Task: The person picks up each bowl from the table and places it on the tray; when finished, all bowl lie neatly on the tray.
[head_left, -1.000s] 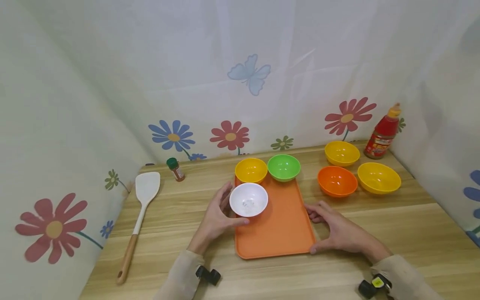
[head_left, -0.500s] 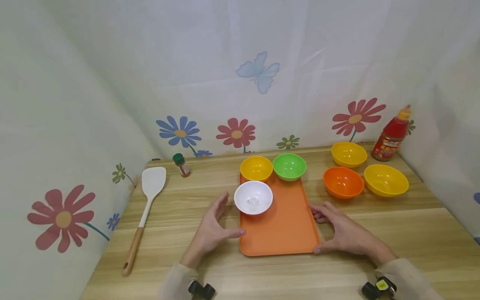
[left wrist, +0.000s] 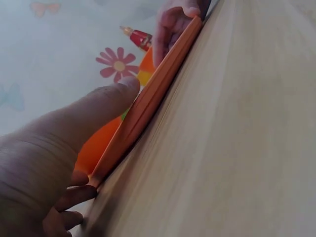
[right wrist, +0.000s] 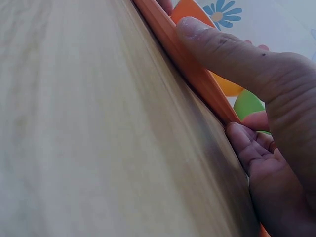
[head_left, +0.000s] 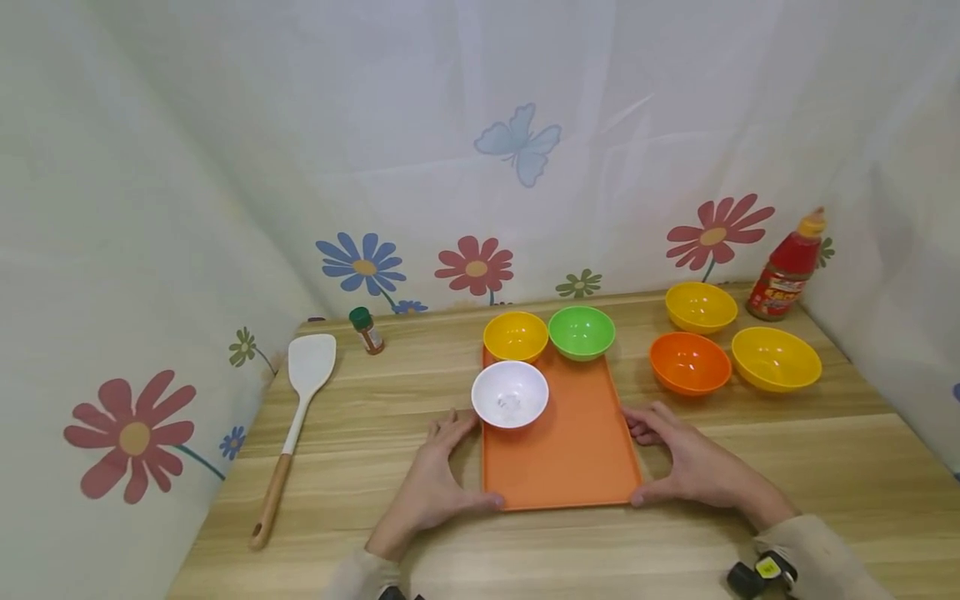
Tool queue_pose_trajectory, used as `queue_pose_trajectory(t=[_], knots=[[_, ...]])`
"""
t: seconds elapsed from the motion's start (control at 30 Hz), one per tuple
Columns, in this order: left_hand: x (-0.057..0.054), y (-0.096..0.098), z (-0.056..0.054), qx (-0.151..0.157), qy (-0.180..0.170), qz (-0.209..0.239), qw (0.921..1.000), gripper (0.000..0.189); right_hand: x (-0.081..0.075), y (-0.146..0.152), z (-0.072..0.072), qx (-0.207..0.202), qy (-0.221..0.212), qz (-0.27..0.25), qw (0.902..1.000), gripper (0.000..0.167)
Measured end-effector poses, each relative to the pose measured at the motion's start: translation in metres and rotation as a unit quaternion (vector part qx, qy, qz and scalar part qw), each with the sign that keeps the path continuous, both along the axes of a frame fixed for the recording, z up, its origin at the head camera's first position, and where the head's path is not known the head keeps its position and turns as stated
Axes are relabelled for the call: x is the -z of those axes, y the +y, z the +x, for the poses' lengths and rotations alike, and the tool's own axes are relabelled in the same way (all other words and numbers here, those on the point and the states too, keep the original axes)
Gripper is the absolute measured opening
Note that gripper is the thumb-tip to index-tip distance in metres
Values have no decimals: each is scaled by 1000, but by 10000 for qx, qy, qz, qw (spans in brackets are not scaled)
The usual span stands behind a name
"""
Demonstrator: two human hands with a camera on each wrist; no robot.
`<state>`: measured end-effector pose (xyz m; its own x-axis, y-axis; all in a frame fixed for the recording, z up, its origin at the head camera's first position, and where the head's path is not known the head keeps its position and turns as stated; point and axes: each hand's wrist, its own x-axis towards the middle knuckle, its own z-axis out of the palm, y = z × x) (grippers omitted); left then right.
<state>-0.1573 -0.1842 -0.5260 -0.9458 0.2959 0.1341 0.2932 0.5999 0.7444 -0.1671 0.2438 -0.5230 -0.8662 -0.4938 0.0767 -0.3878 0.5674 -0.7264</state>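
An orange tray (head_left: 577, 454) lies on the wooden table, with a white-lined bowl (head_left: 510, 396) on its left side. A yellow bowl (head_left: 516, 337) and a green bowl (head_left: 582, 333) stand at its far end. My left hand (head_left: 435, 483) grips the near left corner, thumb (left wrist: 126, 89) at the front rim and fingers against the side. At the near right corner my right hand (head_left: 693, 462) holds the tray, its thumb (right wrist: 197, 29) on the front rim and curled fingers at the right edge. Parts of the fingers are hidden under or behind the rim.
Right of the tray stand an orange bowl (head_left: 690, 365), two yellow bowls (head_left: 776, 360) (head_left: 701, 308) and a red sauce bottle (head_left: 786, 271). To the left lie a white spatula (head_left: 298, 425) with a wooden handle and a small green-capped jar (head_left: 367, 332). A flowered curtain (head_left: 420, 125) closes off the back.
My left hand has moved from beside the white-lined bowl, down and nearer, to the tray's near left corner. My right hand stays at the right edge. The head view has shifted slightly.
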Motion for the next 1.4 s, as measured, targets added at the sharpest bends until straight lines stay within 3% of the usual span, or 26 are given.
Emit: queue_pose_trajectory(t=[0.27, 0.67, 0.8, 0.97, 1.2, 1.4], knots=[[2, 3, -2, 211, 174, -541, 9982, 138, 1, 2, -1, 7, -5, 17, 10000, 121], [1, 3, 0, 39, 67, -506, 9987, 134, -1, 0, -1, 46, -129, -5, 9999, 121], [1, 3, 0, 45, 73, -528, 9986, 134, -5, 0, 0, -10, -170, -270, 9995, 118], [2, 3, 1, 48, 100, -535, 9985, 133, -19, 5, 2, 85, -79, -720, 9973, 113], [3, 2, 1, 81, 134, -471, 9988, 132, -47, 24, 2, 281, 639, -1041, 9921, 99], [3, 2, 0, 110, 132, -450, 9988, 130, -70, 54, -4, 878, 1089, -1131, 9837, 106]])
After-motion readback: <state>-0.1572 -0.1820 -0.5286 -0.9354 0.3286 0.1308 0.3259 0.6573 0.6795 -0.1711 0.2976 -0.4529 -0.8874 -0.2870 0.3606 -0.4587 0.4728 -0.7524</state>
